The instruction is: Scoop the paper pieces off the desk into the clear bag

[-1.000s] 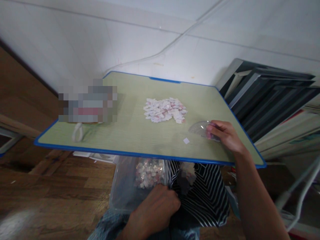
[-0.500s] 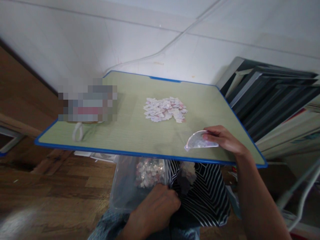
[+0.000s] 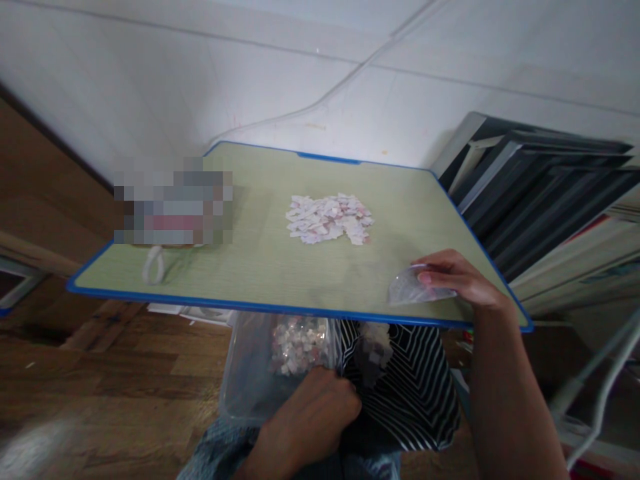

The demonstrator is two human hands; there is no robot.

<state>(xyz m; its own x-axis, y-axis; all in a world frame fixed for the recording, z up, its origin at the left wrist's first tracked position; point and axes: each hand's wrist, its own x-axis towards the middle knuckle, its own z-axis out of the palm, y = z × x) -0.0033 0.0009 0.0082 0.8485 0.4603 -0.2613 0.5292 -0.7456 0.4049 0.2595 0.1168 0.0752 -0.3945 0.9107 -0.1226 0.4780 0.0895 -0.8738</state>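
Small scraps (image 3: 327, 219) lie on the table (image 3: 260, 270).

The right hand (image 3: 453, 277) has moved the clear half-disc (image 3: 406, 288) rightward — and nearer the front table edge (image 3: 300, 311).

A clear half-round plate (image 3: 406, 287) is being held near the table's (image 3: 250, 267) front-right corner; pale scraps (image 3: 327, 219) are lying heaped mid-table.

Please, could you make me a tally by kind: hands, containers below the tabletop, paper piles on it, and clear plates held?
Hands (left hand, right hand): 2
Containers (plastic bin, striped bag): 2
Paper-scrap pile: 1
Clear half-round plate: 1
Total: 6
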